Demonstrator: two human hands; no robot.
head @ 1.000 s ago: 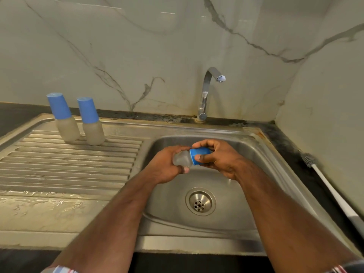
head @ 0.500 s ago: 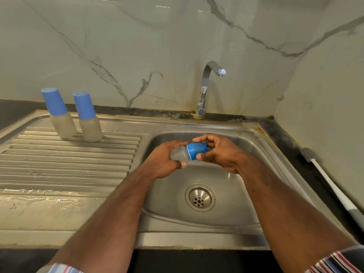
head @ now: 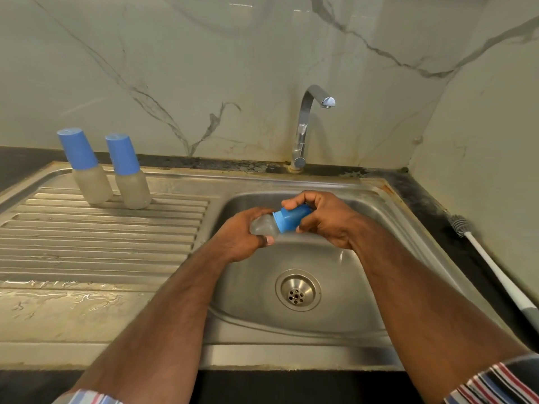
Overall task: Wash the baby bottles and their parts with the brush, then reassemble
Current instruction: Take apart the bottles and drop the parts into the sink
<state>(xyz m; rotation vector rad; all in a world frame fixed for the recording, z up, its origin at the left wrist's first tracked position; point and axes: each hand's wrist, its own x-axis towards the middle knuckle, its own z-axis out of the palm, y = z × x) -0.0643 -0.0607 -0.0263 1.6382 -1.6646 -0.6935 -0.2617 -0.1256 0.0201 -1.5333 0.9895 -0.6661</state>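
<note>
Two capped bottles (head: 112,167) stand upright side by side on the drainboard (head: 102,243) at upper left of the frame. Whether these are washed cannot be determined. A third bottle (head: 264,225) is held on its side above the sink (head: 388,287), at centre frame. The brush (head: 495,269) lies idle on the bench (head: 431,217) at right, and the tap (head: 309,126) shows no flow. Judged from this, either opening or closing of the third bottle is in hand; which one cannot be determined.

Grip state: the left hand (head: 239,237) is clenched round the translucent body. The right hand (head: 326,220) curls its fingers and thumb round the blue cap (head: 291,218), in a twisting hold.
</note>
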